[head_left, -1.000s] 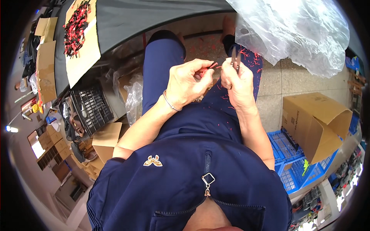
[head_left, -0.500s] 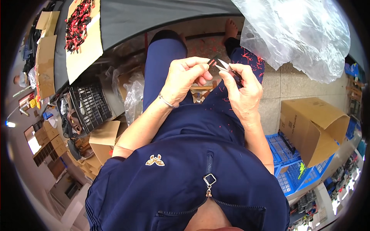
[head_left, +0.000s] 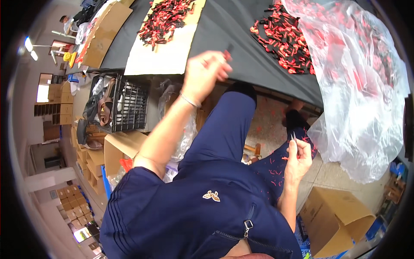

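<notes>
My left hand point(head_left: 203, 74) is raised over the near edge of the dark table. Its fingertips pinch a small black-and-red fabric piece point(head_left: 227, 54), smeared by motion. A pile of similar pieces point(head_left: 166, 22) lies on a cardboard sheet point(head_left: 148, 60) just beyond that hand. Over my right thigh, my right hand point(head_left: 298, 162) is closed round small snips point(head_left: 293, 137). Only their pointed silver tips show above the fingers; the handles are hidden in the palm. A second heap of black-and-red pieces point(head_left: 284, 39) spreads on the table at the far right.
A large clear plastic bag point(head_left: 358, 108) hangs over the table's right side. Red scraps point(head_left: 271, 179) dot my trousers. An open cardboard box point(head_left: 334, 220) stands at the lower right, and a black crate point(head_left: 131, 105) at the left. The dark tablecloth point(head_left: 228, 26) lies between both heaps.
My hands have moved apart. The left has gone up toward the table with the fabric piece, while the right has lowered to my thigh with the snips. The view has shifted, showing more table.
</notes>
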A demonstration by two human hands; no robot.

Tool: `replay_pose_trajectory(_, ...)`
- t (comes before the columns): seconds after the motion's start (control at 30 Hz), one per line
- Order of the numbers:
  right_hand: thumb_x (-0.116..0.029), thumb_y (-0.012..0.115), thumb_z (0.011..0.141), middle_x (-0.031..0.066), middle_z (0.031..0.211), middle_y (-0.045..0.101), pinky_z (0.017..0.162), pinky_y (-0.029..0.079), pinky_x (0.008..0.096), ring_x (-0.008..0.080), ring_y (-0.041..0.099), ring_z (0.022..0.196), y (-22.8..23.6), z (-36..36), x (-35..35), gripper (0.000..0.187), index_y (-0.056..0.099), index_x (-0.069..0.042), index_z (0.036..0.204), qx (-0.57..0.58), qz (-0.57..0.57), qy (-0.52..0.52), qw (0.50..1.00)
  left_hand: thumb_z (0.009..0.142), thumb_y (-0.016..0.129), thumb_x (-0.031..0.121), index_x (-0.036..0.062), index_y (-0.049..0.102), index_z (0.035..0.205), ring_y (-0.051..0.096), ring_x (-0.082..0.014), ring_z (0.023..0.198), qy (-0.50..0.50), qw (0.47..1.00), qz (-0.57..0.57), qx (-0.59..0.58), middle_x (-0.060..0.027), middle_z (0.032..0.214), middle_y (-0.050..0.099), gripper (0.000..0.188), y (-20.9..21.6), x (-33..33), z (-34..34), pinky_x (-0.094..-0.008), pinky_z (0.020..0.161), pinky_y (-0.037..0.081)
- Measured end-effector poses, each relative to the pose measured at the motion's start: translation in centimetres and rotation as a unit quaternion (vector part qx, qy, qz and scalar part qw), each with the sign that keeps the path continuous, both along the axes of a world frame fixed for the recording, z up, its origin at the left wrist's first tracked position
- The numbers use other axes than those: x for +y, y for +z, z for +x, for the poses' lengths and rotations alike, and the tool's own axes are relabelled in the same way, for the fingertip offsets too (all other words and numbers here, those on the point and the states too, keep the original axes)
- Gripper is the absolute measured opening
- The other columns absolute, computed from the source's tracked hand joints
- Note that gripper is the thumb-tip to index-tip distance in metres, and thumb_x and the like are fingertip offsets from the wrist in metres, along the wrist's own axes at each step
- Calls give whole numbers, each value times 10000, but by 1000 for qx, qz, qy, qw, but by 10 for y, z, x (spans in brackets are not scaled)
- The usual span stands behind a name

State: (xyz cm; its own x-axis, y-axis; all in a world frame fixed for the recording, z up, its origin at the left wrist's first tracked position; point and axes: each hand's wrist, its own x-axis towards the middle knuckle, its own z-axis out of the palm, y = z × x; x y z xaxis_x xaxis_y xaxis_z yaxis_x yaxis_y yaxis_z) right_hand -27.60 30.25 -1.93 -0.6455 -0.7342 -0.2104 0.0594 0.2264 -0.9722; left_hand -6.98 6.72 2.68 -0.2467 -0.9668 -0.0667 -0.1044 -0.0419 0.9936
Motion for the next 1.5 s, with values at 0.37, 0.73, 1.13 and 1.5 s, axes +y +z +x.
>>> replay_pose_trajectory(0.37, -46, 645, 862, 44, 855, 643, 663, 453, 188, 61, 578, 739, -6, 8, -28, 126, 577, 6, 954, -30, -11, 38, 999, 874, 609, 150, 56, 580, 1227, 600, -126, 1004, 104, 908, -338, -224, -97, 1145, 640, 367, 18, -157, 45, -242, 839, 471)
replay_pose_trajectory(0.73, -49, 658, 854, 36, 843, 648, 689, 453, 191, 51, 571, 757, -5, -1, -31, 133, 584, 6, 949, -33, 5, 39, 999, 778, 640, 76, 64, 684, 875, 612, -251, 925, -73, 776, -499, -379, -60, 979, 661, 107, -34, -103, -70, -369, 819, 476)
replay_pose_trajectory(1.13, -68, 647, 869, 20, 814, 629, 650, 443, 186, 50, 557, 714, -2, -9, -32, 124, 579, 9, 938, -22, -14, 34, 999, 839, 622, 118, 56, 651, 896, 626, -173, 741, 5, 891, -364, -271, -44, 848, 662, 89, -10, -77, -65, -293, 680, 497)
replay_pose_trajectory(1.5, -44, 769, 730, 56, 729, 621, 558, 462, 233, 106, 570, 609, 38, 7, -74, 241, 637, 4, 925, 252, -189, 32, 948, 865, 612, 118, 19, 620, 968, 587, -57, 642, -155, 958, 210, 120, -51, 787, 665, 143, 11, 45, -51, -180, 612, 479)
